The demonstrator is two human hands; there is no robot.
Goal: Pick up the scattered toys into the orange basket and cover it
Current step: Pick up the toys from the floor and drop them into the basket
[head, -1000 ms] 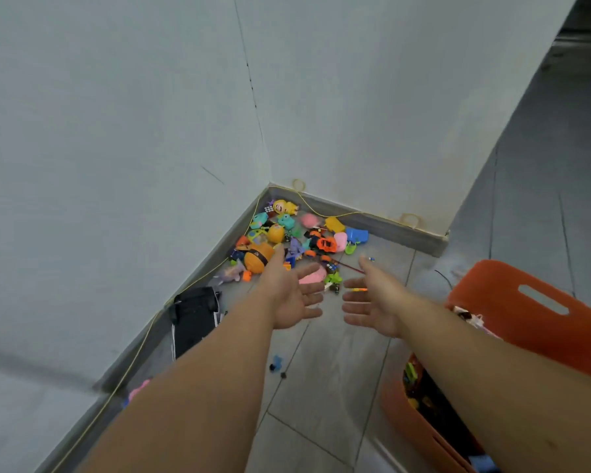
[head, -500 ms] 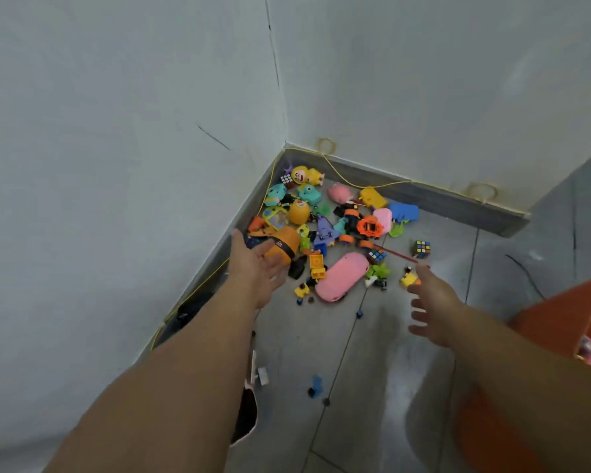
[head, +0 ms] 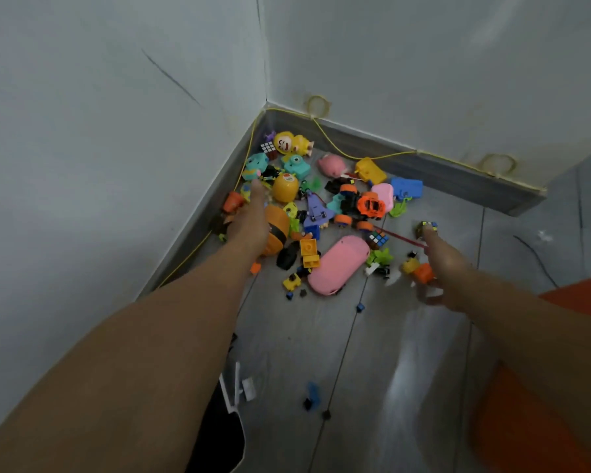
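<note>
The left hand (head: 253, 223), spread empty over the orange toy (head: 277, 230), and the right hand (head: 439, 264), open beside the cube (head: 429, 227), should each close firmly before lifting from the corner pile (head: 321, 213) toward the basket (head: 567, 302) at right.

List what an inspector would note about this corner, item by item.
Surface: grey tiled floor.
Job's things: toys heaped in the corner, a few strays nearer; orange basket lower right; no lid seen.
Clutter: black item by the left wall.
Hands: left hand over an orange egg, right hand by a small cube; both open.
Cables: yellow cable along the skirting; dark wire on the floor.
Surroundings: white walls.
</note>
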